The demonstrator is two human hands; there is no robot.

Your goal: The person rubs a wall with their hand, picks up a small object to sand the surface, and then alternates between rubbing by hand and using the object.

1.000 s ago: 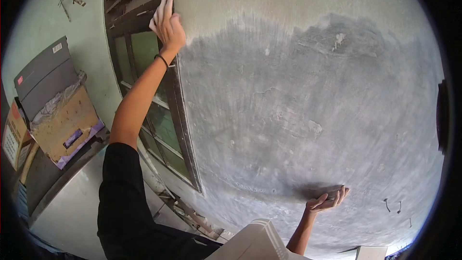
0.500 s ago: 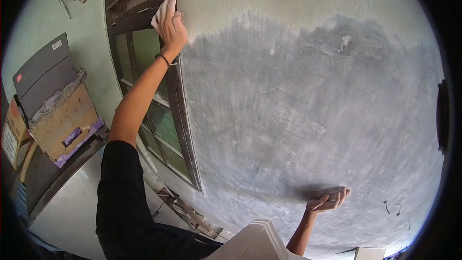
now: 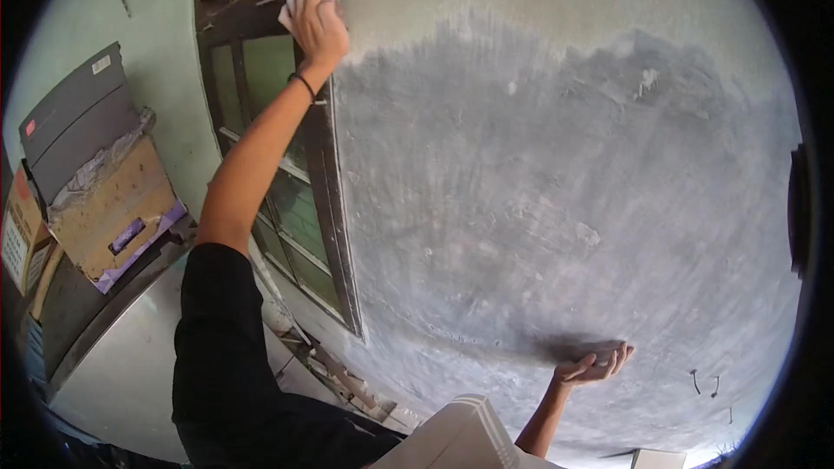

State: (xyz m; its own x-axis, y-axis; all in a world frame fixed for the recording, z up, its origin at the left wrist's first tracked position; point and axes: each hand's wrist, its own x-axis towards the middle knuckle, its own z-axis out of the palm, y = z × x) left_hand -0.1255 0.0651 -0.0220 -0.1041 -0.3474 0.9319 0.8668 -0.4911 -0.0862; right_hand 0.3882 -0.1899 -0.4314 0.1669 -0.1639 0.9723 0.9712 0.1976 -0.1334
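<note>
My left hand (image 3: 314, 22) is raised against the upper side of the dark wooden window frame (image 3: 340, 208), its fingers stretched upward and the thumb bent; it grips nothing. A dark band circles that wrist. Low on the grey-patched wall (image 3: 486, 182), my right hand (image 3: 598, 366) is turned palm up with curled fingers near the surface. Whatever lies in those fingers, if anything, is hidden. A dark shadow spreads over the wall just above this hand. The wall is pale green at the top, with an uneven, streaky grey area below.
At left, a worn cardboard box (image 3: 113, 208) and a dark grey panel (image 3: 76, 122) stand on a dark surface. A pale cap brim (image 3: 456, 439) juts into the bottom of the view. Two short hooks (image 3: 695, 382) stick out of the wall at lower right.
The view has tilted and shifted slightly. My left hand appears a little higher along the window frame. My right hand keeps nearly the same place in view.
</note>
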